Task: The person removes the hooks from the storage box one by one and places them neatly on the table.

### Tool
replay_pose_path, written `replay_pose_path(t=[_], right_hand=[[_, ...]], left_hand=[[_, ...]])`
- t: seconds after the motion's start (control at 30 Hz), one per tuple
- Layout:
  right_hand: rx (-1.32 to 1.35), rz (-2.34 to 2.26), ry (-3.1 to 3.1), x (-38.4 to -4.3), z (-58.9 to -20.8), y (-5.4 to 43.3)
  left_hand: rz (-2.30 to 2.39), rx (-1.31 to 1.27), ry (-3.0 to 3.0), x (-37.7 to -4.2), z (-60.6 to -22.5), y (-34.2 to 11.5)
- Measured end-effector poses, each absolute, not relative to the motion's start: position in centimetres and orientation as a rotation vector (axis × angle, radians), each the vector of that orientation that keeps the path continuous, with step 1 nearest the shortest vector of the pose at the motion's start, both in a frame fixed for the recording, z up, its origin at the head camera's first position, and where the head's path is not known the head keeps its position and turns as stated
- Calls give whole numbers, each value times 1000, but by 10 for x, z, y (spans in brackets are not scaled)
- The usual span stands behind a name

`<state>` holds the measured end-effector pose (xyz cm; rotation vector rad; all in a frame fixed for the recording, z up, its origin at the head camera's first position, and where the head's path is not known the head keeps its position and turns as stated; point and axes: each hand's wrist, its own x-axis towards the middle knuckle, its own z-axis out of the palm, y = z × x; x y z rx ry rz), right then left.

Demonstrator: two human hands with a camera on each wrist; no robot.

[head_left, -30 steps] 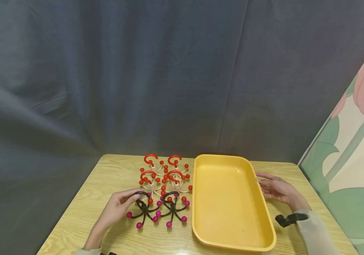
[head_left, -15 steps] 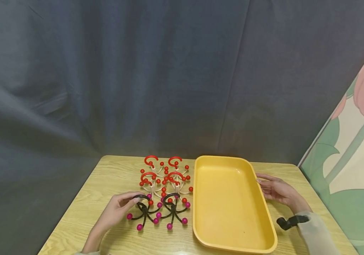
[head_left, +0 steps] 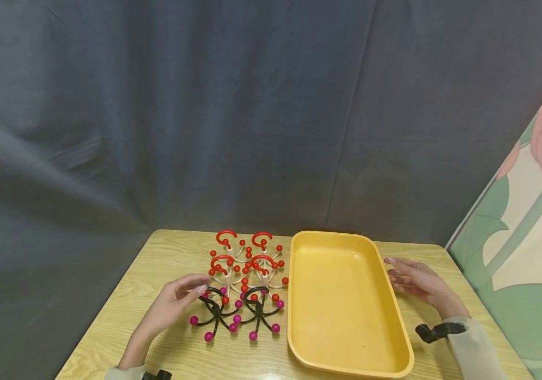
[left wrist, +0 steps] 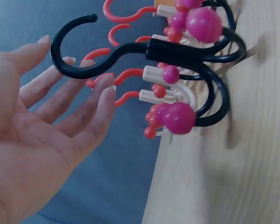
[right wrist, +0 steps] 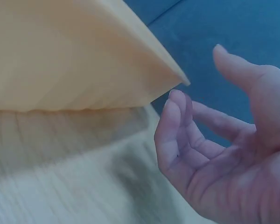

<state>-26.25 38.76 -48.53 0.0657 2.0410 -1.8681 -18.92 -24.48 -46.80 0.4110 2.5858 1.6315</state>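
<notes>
Two black multi-armed hooks with magenta ball tips stand on the table, hook end up: a left one [head_left: 216,311] and a right one [head_left: 258,312]. My left hand [head_left: 168,306] is at the left black hook, its fingers loosely bent and thumb apart. In the left wrist view that black hook [left wrist: 175,52] curves in front of my fingers [left wrist: 95,119]; whether they touch cannot be told. Beside the yellow tray [head_left: 342,311], my right hand [head_left: 425,287] has its fingers loosely bent. The right wrist view shows a small gap between this hand [right wrist: 228,158] and the tray's edge [right wrist: 163,65].
Behind the black hooks stand several white hooks with red tops and red balls, such as the front left one [head_left: 226,274]. They sit close to the tray's left side. A grey curtain [head_left: 252,132] hangs behind the wooden table [head_left: 123,311].
My left thumb and fingers have parted from the top of the left black hook, which stays in place. My right hand has moved slightly away from the tray's right rim.
</notes>
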Motion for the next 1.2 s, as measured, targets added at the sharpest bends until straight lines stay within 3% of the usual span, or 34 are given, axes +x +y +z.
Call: replay_pose_path(t=[0.3,0.57,0.73,0.93,1.2], right_hand=[[-187,-1941,2087,-260,-465,383],[-521,-2104,1908,-257,-442,383],[-449,-2107,2119,-254,-427,384],[-217,-1611,2712,-249,-398,382],[-193,-893,3142,-249,-367,373]], left_hand=[[1424,398,2843,-204,-450,-260],[893,496,3290,-218,-439,-268],[658,495,3401,-229,-432,-273],[371,448,3452,-243,-414,-279],[195,374,3353,-257,-393,-288]])
